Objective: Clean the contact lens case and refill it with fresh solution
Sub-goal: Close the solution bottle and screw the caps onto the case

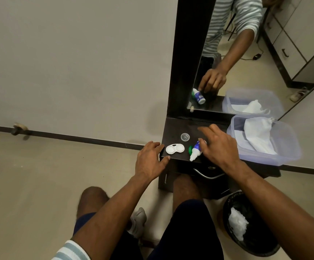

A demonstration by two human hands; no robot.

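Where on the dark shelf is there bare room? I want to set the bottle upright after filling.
Bare dark shelf runs along the back, between the round clear lid and the mirror frame. The front is crowded: lens case, lying solution bottle, both hands. The plastic tub fills the right end.

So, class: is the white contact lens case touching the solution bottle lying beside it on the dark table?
Apart. The head view shows a strip of dark table between the contact lens case and the solution bottle.
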